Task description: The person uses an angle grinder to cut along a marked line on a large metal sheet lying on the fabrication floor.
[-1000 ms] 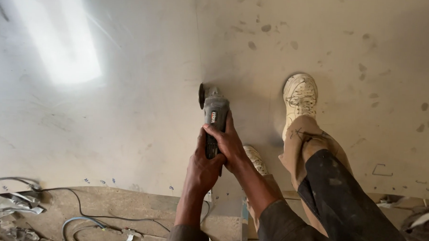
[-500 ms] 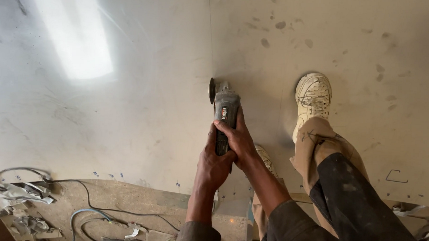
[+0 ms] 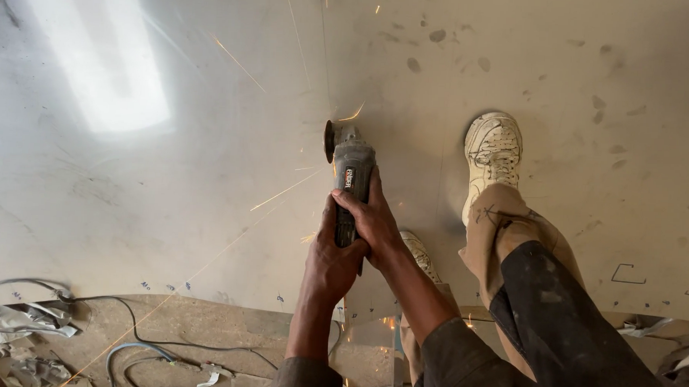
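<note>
Cables (image 3: 148, 347) and metal scraps (image 3: 19, 323) are lying nearest on the floor. Beyond them, the left hand (image 3: 333, 262) and right hand (image 3: 374, 225) are gripping a grey angle grinder (image 3: 350, 175), fingers clamped around its body. Its disc is meeting the metal sheet (image 3: 170, 172), throwing sparks (image 3: 283, 191), beside a white shoe (image 3: 492, 153).

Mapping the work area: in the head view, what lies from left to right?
Metal scraps → cables → angle grinder held in both hands → white shoe → marked bracket on the sheet.
</note>
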